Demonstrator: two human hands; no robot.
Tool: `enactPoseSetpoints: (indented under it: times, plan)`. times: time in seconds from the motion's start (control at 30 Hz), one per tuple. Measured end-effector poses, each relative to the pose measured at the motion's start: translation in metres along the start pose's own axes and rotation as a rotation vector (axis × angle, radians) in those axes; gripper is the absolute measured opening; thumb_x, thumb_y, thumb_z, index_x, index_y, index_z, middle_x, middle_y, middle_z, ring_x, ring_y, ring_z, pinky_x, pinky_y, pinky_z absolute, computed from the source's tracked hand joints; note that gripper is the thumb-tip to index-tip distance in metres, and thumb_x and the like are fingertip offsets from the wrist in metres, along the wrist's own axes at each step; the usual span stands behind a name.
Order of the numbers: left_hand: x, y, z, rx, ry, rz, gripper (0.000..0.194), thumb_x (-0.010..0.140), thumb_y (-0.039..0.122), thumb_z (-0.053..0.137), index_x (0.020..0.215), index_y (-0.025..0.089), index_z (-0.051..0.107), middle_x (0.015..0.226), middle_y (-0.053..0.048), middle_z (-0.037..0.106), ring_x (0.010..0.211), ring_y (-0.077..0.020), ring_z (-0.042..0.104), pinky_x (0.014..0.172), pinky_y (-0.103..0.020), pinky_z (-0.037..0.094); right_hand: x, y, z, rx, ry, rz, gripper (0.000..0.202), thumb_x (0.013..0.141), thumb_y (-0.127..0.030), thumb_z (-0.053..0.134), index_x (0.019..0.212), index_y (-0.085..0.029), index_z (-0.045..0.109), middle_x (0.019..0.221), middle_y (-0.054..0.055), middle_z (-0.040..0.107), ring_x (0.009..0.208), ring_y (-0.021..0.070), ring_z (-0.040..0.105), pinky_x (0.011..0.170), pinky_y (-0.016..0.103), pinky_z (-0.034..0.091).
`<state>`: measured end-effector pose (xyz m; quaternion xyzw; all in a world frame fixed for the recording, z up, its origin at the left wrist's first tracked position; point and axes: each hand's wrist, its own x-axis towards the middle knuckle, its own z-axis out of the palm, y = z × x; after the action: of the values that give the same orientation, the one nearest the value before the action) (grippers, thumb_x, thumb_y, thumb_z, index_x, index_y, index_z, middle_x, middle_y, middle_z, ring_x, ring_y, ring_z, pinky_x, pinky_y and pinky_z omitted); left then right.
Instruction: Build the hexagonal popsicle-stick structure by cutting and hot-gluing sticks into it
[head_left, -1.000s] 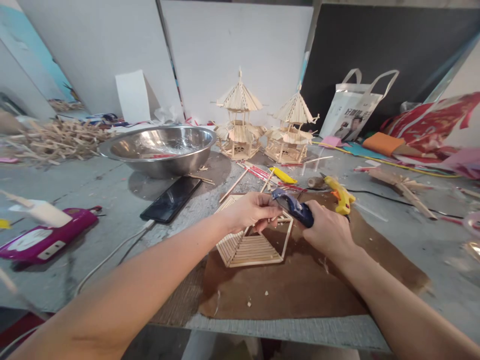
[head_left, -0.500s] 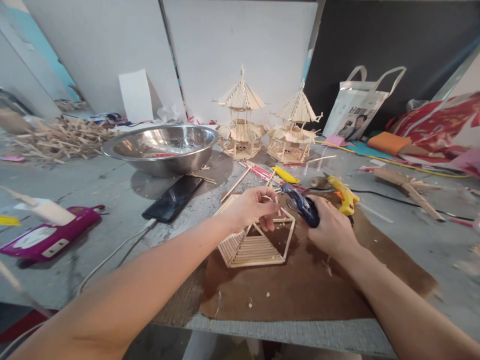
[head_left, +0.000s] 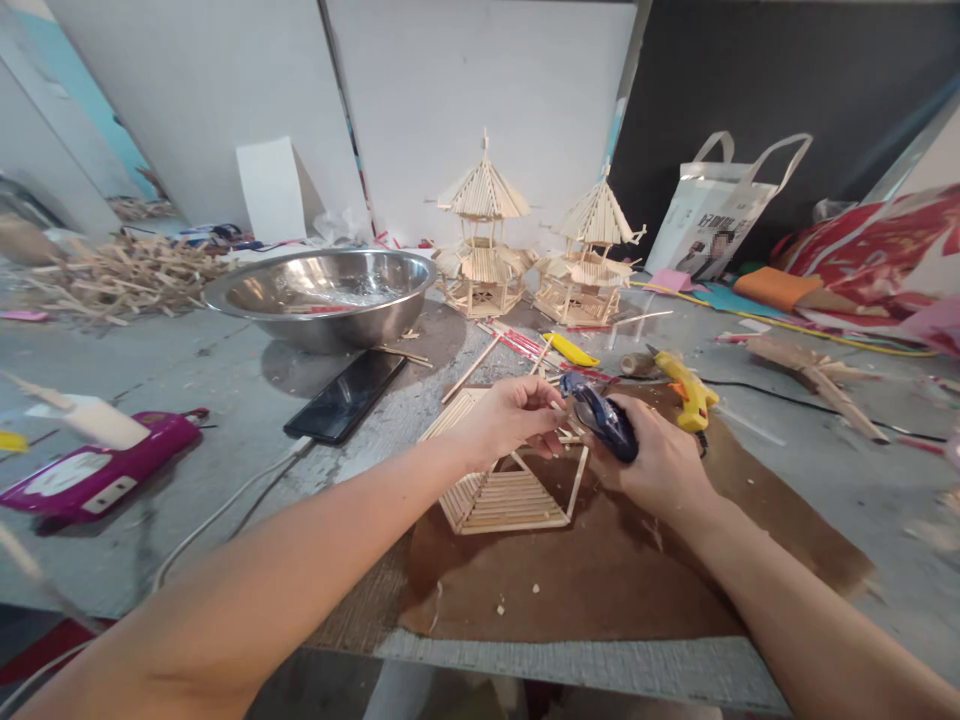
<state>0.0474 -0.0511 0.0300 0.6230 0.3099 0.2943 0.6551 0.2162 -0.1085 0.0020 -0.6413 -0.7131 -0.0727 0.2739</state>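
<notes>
My left hand [head_left: 517, 420] pinches a short, thin wooden stick [head_left: 556, 406] between thumb and fingers, largely hidden by them. In my right hand [head_left: 664, 460] are dark blue hand cutters [head_left: 604, 415], gripped by the handles. Their head meets the stick near my left fingertips; whether the jaws are closed on it I cannot tell. Below both hands lies a hexagonal frame of wooden sticks [head_left: 517, 502], with rows of sticks filling its near and left parts. My left hand covers some of the frame. It rests on a brown mat [head_left: 600, 590].
Two stick-built pagodas [head_left: 484, 205] stand behind. A yellow glue gun [head_left: 694, 395] lies right of my right hand. On the left are a steel bowl [head_left: 397, 320], a phone [head_left: 349, 395], a purple power strip [head_left: 142, 465] and a stick pile [head_left: 127, 275].
My right hand and the cutters have shifted slightly left, bringing the cutter head up to the stick. My left hand has turned slightly and still pinches the stick. The frame stays in place.
</notes>
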Motion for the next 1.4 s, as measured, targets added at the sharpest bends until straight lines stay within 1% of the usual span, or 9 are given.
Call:
enactPoseSetpoints:
  times: [0.13,0.3,0.6,0.83,0.97,1.1,1.2,1.3,1.4]
  plan:
    - [0.001,-0.002,0.003,-0.061,-0.002,-0.029,0.019,0.065,0.023,0.06,0.075,0.012,0.048,0.057,0.001,0.057,0.047,-0.0086,0.056,0.045,-0.02,0.045,0.0,-0.001,0.0,0.011,-0.008,-0.027,0.039,0.07,-0.043,0.046,0.1,-0.019,0.045,0.09,0.007,0.059,0.077,0.0202,0.056,0.062,0.028,0.039]
    - [0.001,-0.007,0.003,-0.109,-0.052,-0.071,0.014,0.066,0.02,0.058,0.073,0.011,0.05,0.055,0.001,0.055,0.049,-0.0092,0.057,0.047,-0.02,0.046,0.0,0.001,0.0,-0.012,0.014,-0.036,0.041,0.07,-0.046,0.045,0.101,-0.019,0.045,0.091,0.006,0.059,0.078,0.0201,0.057,0.062,0.028,0.04]
    - [0.001,-0.004,-0.011,0.165,-0.113,-0.061,0.016,0.062,0.024,0.059,0.07,0.013,0.052,0.059,0.002,0.052,0.043,-0.0046,0.046,0.037,-0.016,0.037,0.0,0.003,-0.001,-0.027,0.025,-0.091,0.04,0.069,-0.042,0.048,0.1,-0.018,0.045,0.091,0.006,0.059,0.078,0.0194,0.056,0.064,0.028,0.04]
    - [0.002,-0.005,-0.015,0.193,-0.226,-0.055,0.013,0.064,0.022,0.056,0.074,0.013,0.052,0.061,0.003,0.055,0.037,-0.0013,0.037,0.034,-0.014,0.027,0.001,0.009,0.004,-0.014,0.089,-0.155,0.042,0.067,-0.044,0.05,0.099,-0.018,0.045,0.09,0.006,0.059,0.076,0.0191,0.057,0.063,0.028,0.041]
    - [0.001,-0.003,-0.014,0.219,-0.304,-0.092,0.014,0.067,0.023,0.056,0.078,0.014,0.054,0.061,0.004,0.054,0.04,-0.0012,0.04,0.037,-0.014,0.029,0.001,0.009,0.004,-0.014,0.101,-0.151,0.04,0.069,-0.044,0.049,0.1,-0.019,0.045,0.088,0.006,0.059,0.076,0.0196,0.057,0.063,0.028,0.041]
    - [-0.001,-0.001,-0.011,0.308,-0.383,-0.152,0.012,0.068,0.024,0.055,0.067,0.012,0.054,0.058,0.002,0.055,0.046,-0.0033,0.048,0.044,-0.015,0.037,0.001,0.006,0.003,-0.012,0.073,-0.147,0.041,0.068,-0.045,0.049,0.1,-0.019,0.044,0.091,0.006,0.058,0.078,0.0198,0.056,0.063,0.028,0.041]
    - [0.0,-0.001,-0.009,0.278,-0.337,-0.155,0.013,0.067,0.024,0.056,0.069,0.012,0.052,0.062,0.001,0.056,0.049,-0.0053,0.051,0.048,-0.017,0.041,0.001,0.006,0.002,0.0,0.056,-0.103,0.043,0.067,-0.046,0.049,0.101,-0.02,0.044,0.092,0.006,0.058,0.08,0.0207,0.055,0.064,0.029,0.04]
    - [0.001,-0.003,-0.01,0.288,-0.183,-0.112,0.014,0.066,0.026,0.056,0.071,0.013,0.05,0.065,0.0,0.057,0.049,-0.0061,0.052,0.046,-0.018,0.042,0.004,0.009,0.002,-0.045,0.025,-0.025,0.042,0.069,-0.042,0.048,0.104,-0.02,0.043,0.092,0.007,0.057,0.083,0.0221,0.054,0.065,0.03,0.038]
    - [0.003,-0.005,-0.011,0.358,-0.051,-0.024,0.015,0.067,0.028,0.054,0.068,0.013,0.05,0.062,0.001,0.056,0.047,-0.0063,0.051,0.044,-0.018,0.041,0.007,0.011,0.002,-0.122,-0.059,0.028,0.039,0.068,-0.035,0.048,0.104,-0.019,0.043,0.092,0.007,0.057,0.082,0.0222,0.053,0.063,0.029,0.037]
